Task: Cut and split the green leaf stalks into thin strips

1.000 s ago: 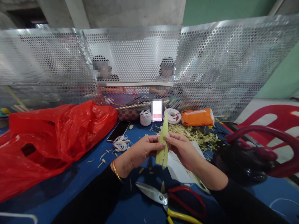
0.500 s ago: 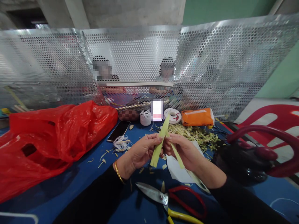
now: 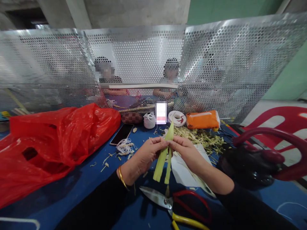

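Observation:
My left hand (image 3: 144,156) and my right hand (image 3: 188,151) meet over the blue table (image 3: 96,188), both pinching a pale green leaf strip (image 3: 164,156). The strip points up between my fingertips and splits below them into two tails that hang down side by side. Right under the tails lie scissors (image 3: 178,206) with a red and a yellow handle, blades pointing left. A white sheet of paper (image 3: 183,171) lies beneath my right hand.
A big red plastic bag (image 3: 55,140) fills the left of the table. Behind my hands are a phone (image 3: 122,134), white string (image 3: 124,147), a thread spool (image 3: 149,120), a tape roll (image 3: 177,118), an orange pack (image 3: 203,120) and leaf scraps (image 3: 203,138). A dark pot (image 3: 249,166) stands right. Two people sit behind the perforated metal screen (image 3: 216,70).
Half a second ago the two tails were spread apart in a wide V; now they hang close together and nearly parallel. My hands stay in the same place.

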`<state>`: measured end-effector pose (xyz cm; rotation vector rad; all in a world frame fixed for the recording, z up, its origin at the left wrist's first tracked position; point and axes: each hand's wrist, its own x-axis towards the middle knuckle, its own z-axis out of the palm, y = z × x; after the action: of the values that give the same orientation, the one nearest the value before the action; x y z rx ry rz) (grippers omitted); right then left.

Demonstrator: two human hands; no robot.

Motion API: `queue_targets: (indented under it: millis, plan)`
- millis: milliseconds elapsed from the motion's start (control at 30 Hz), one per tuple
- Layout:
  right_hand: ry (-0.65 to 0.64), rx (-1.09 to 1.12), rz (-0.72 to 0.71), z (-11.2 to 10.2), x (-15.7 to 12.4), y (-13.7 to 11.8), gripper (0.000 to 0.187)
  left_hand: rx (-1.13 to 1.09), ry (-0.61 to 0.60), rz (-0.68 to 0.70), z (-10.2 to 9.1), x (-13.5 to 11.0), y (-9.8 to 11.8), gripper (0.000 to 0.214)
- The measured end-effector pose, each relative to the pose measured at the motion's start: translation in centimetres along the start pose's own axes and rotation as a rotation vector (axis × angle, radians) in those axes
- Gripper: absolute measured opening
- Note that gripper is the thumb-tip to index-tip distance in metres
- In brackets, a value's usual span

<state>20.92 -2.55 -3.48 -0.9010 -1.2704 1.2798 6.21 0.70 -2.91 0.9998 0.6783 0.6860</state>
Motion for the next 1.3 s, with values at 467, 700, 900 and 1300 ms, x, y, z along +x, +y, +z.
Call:
queue_targets:
  millis: [467,700,900,1300]
  plan:
    - [0.140,-0.008,-0.068,-0.70,0.06,-0.17,0.027,-0.020,-0.110,-0.001,-0.17,0.21,0.02,0.024]
    - [0.008,-0.091,-0.056,-0.39,-0.04,-0.30,0.026,0.030,-0.035,0.007,0.14,0.19,-0.18,0.032]
    - [-0.063,0.186,0.050,-0.53,-0.24,-0.52,0.025,-0.150,-0.098,0.035,-0.16,0.23,0.05,0.022]
    - [0.077,-0.092,-0.101,-0.45,-0.04,-0.69,0.025,0.016,-0.028,0.015,0.41,0.23,0.06,0.030]
